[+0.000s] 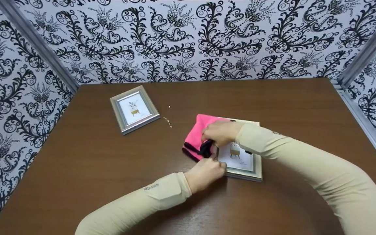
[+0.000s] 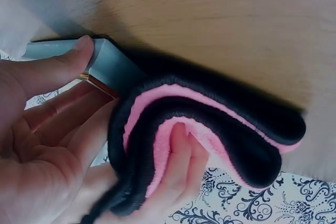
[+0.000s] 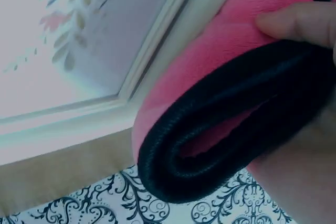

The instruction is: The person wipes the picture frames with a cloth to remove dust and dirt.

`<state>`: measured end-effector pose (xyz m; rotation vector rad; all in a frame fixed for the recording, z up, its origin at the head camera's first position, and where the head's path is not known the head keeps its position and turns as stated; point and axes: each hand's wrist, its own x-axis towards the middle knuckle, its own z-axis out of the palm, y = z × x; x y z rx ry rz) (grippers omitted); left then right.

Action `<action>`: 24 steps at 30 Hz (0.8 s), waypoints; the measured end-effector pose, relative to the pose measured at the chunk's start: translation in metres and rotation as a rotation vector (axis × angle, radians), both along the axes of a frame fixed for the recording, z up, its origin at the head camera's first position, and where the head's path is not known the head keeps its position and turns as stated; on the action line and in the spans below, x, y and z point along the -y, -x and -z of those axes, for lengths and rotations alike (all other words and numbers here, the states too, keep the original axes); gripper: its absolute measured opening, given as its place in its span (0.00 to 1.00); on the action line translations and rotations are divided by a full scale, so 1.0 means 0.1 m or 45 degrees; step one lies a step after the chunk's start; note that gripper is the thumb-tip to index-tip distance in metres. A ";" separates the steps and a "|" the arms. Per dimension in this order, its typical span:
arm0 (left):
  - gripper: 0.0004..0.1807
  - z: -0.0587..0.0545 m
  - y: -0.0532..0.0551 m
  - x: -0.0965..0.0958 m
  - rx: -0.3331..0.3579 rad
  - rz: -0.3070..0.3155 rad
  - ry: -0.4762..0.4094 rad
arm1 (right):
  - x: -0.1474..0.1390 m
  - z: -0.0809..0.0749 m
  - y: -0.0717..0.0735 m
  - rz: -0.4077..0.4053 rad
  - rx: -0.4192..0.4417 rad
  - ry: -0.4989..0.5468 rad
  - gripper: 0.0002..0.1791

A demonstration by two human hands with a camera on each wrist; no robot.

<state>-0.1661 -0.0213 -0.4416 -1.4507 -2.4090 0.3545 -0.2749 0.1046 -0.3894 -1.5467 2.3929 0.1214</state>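
A pink cloth with black edging point(image 1: 195, 133) lies folded over the left side of a light-rimmed picture frame point(image 1: 258, 168). My right hand point(image 1: 221, 132) grips the cloth from above, its thumb point(image 3: 302, 22) pressing the pink fabric in the right wrist view. At the near left corner of that frame, my left hand point(image 1: 206, 173) holds the edge between thumb and fingers. The left wrist view shows the frame corner point(image 2: 113, 65) in that grip, close beside the cloth's black edging point(image 2: 252, 103). My right forearm and hand cover part of the plant picture.
A second picture frame point(image 1: 119, 116), silver and beige, lies flat toward the back left of the brown table point(image 1: 116, 176). Small white marks point(image 1: 167, 120) show on the wood beside it. Patterned walls point(image 1: 181, 39) border the table.
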 end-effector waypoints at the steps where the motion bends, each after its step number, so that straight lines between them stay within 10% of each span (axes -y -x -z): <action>1: 0.08 0.00 0.00 0.00 0.018 -0.003 -0.009 | -0.01 0.00 0.03 0.017 -0.029 -0.012 0.10; 14: 0.04 -0.02 0.02 0.04 0.181 -0.050 -0.087 | -0.29 0.12 0.55 0.289 -0.260 0.069 0.14; 24: 0.09 -0.03 0.05 0.05 0.260 -0.041 -0.101 | -0.20 0.05 0.31 0.112 -0.188 -0.016 0.20</action>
